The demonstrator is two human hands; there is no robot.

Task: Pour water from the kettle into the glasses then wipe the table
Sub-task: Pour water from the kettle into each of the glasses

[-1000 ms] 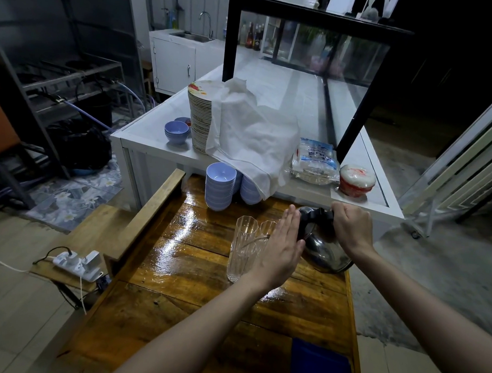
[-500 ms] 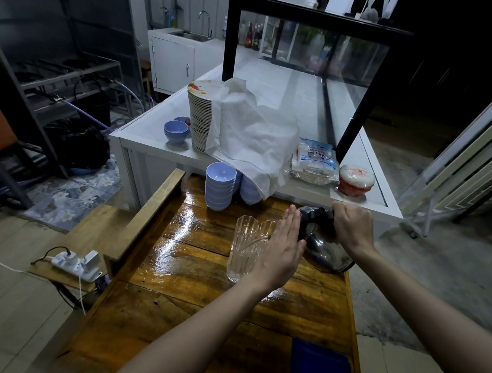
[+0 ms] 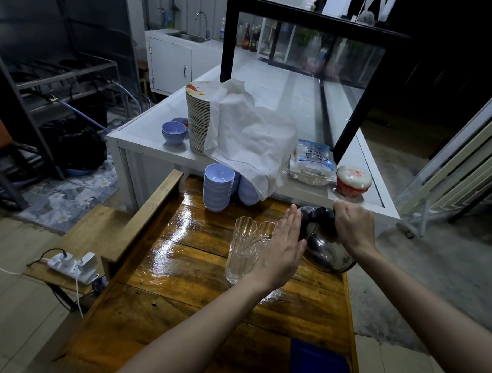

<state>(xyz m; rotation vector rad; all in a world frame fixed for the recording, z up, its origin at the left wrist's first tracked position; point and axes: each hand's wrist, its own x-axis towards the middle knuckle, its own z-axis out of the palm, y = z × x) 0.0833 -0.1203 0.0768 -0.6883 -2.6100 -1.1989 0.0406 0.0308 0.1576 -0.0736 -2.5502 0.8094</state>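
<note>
A: Where was the kettle (image 3: 325, 247)?

B: On the wet desk (image 3: 196, 268), tipped left toward the tall glass (image 3: 240, 249). Your right hand (image 3: 353, 226) had its fingers clamped on the black handle.

A: And your left hand (image 3: 281, 248)?

B: Flat, fingers straight and together, between glass and kettle, holding nothing.

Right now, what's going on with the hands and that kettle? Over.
Right hand gripping the kettle handle, kettle tilted toward the glasses. Left hand open, flat beside the glasses. Blue cloth untouched at near edge. Nothing blocking.
</note>
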